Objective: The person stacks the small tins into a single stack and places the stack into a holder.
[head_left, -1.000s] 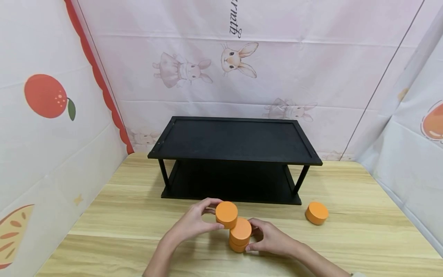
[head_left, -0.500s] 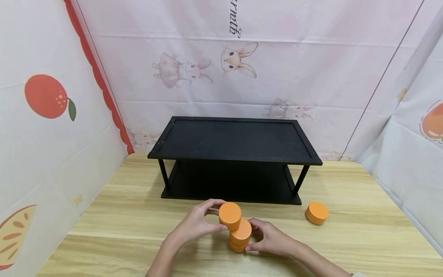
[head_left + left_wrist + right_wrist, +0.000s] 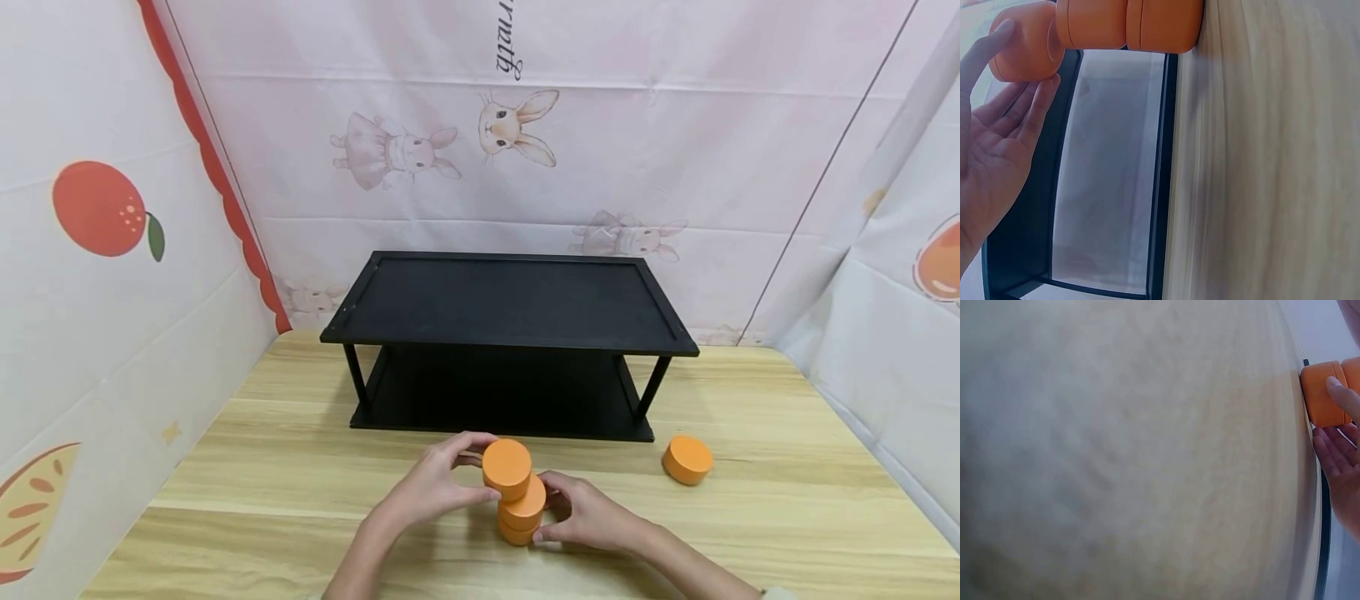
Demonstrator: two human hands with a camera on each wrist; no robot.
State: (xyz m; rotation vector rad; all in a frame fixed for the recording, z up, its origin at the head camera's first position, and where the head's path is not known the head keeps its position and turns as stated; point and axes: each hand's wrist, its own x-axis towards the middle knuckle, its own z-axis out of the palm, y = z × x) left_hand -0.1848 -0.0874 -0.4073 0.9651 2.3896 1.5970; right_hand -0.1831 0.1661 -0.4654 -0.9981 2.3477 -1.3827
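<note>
In the head view my left hand (image 3: 437,485) pinches an orange round block (image 3: 506,465) between thumb and fingers. That block sits at the top of a short stack, slightly tilted and overlapping the upper-left of the orange block (image 3: 525,502) under it. The bottom orange block (image 3: 517,532) stands on the table. From the right, my right hand (image 3: 592,517) holds the stack low down, its thumb (image 3: 1335,384) on the bottom block in the right wrist view. The left wrist view shows the held block (image 3: 1025,47) at an angle to the two stacked ones; whether they touch I cannot tell.
Another orange block (image 3: 687,460) lies on the wooden table (image 3: 787,500) to the right. Behind the hands stands a black two-tier rack (image 3: 510,304). Printed cloth (image 3: 675,150) hangs at the back and both sides.
My left hand has carried its orange block a little to the right, further over the stack. The right hand and the stacked blocks have stayed in place.
</note>
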